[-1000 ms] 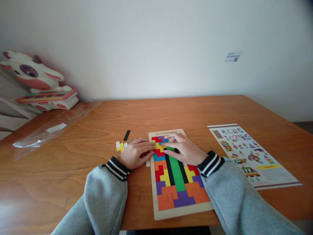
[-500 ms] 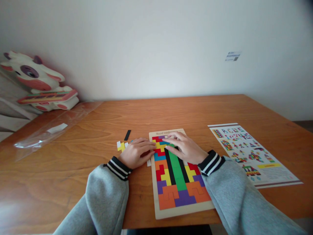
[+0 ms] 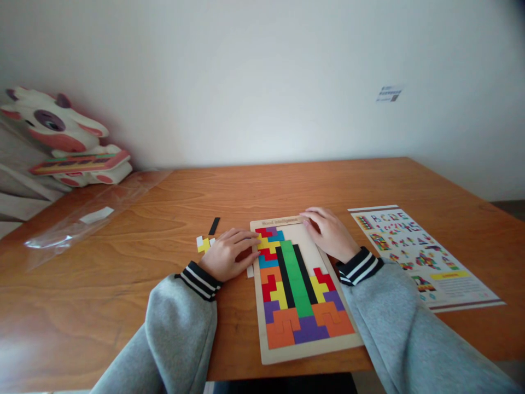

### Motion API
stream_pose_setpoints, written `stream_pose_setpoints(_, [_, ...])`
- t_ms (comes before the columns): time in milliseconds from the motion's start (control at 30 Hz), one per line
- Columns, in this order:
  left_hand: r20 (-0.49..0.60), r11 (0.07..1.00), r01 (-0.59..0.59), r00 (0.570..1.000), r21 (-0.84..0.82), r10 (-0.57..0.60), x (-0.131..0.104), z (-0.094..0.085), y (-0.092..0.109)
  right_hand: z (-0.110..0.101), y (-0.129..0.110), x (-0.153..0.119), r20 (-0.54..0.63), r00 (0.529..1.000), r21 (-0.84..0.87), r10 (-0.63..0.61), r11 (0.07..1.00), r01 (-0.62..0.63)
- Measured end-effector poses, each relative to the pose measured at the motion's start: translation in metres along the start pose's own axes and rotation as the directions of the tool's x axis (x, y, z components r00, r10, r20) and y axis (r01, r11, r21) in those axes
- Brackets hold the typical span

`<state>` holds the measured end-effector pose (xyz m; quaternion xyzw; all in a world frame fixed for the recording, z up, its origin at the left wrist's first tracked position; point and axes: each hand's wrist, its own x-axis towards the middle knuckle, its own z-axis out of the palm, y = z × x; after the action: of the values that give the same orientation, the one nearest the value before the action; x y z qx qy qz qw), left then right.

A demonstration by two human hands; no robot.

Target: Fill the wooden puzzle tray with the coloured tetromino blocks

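Note:
A wooden puzzle board lies in front of me, partly filled with coloured block pieces. Two black bars flank a column of green pieces in its middle. Bare wood shows in the upper right of the tray. My left hand rests palm down by the left rim, fingers stretched out with their tips at the edge of the board. My right hand is over the upper right rim, fingers apart and slightly bent, with no piece visible in it. Loose yellow and white pieces lie partly hidden behind my left hand.
A loose black bar lies beyond the left hand. On the right is a printed pattern sheet. A clear plastic bag and a cow-shaped toy keyboard are at the far left. A wall stands behind the table.
My right hand has moved right, from above the upper middle of the board to its right rim, uncovering the bare part of the tray. The left hand has hardly moved.

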<state>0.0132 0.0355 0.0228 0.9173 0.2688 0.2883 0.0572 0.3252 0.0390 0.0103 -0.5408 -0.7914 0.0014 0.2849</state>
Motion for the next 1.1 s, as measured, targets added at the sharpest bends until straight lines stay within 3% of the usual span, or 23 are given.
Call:
stream_pose_setpoints(167, [0.006,1.0,0.001,1.0,0.005,-0.001,-0.001,0.001,0.001,0.0,-0.01,0.0,0.04,0.993,0.047,-0.114,0.993,0.112])
stream_pose_setpoints(333, [0.007,0.999,0.024,1.0,0.026,-0.024,-0.002,0.0,-0.001,-0.006,-0.029,0.0,0.174,0.944,0.133,-0.28,0.957,0.259])
stream_pose_setpoints(500, [-0.051,0.99,0.078,0.996,0.122,-0.072,-0.007,-0.017,-0.021,-0.004,-0.031,-0.002,0.218,0.929,0.153,-0.298,0.951,0.269])
stream_pose_setpoints(667, [-0.123,0.952,0.201,0.977,0.232,-0.176,-0.028,-0.042,-0.05,-0.003,-0.028,-0.001,0.171,0.951,0.165,-0.257,0.959,0.23])
stream_pose_setpoints(867, [-0.073,0.911,0.312,0.95,0.268,-0.304,-0.051,-0.06,-0.068,-0.002,-0.026,-0.001,0.104,0.971,0.156,-0.214,0.968,0.197])
stream_pose_setpoints(967, [-0.198,0.876,0.443,0.891,0.19,-0.408,-0.046,-0.054,-0.066,-0.001,-0.025,-0.001,0.089,0.975,0.152,-0.204,0.97,0.189])
stream_pose_setpoints(1033, [-0.339,0.833,0.55,0.797,0.062,-0.5,-0.036,-0.045,-0.063,0.0,-0.025,-0.001,0.086,0.976,0.147,-0.201,0.971,0.187])
stream_pose_setpoints(1100, [-0.406,0.796,0.594,0.702,-0.118,-0.585,-0.024,-0.037,-0.06,0.0,-0.025,-0.001,0.083,0.977,0.145,-0.195,0.973,0.182])
